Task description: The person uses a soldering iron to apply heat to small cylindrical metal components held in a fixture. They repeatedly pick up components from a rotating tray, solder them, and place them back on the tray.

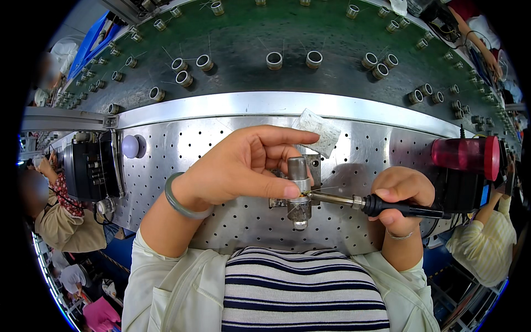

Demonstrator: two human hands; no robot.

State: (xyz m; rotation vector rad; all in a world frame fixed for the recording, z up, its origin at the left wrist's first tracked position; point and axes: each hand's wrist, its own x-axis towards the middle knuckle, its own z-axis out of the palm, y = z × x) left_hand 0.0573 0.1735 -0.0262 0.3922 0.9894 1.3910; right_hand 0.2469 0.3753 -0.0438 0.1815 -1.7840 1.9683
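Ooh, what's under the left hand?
A metal fixture and the holed metal tabletop peek out around the left hand; what lies directly beneath its palm is covered.

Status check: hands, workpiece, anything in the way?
Left hand holding metal ring, thumb against it. Right hand gripping soldering iron, tip by the ring. Pale sheet beyond left hand, off the tip's line.

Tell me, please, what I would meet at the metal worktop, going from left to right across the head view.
Black box, pale purple ball, bracelet, left hand, right hand, red container.
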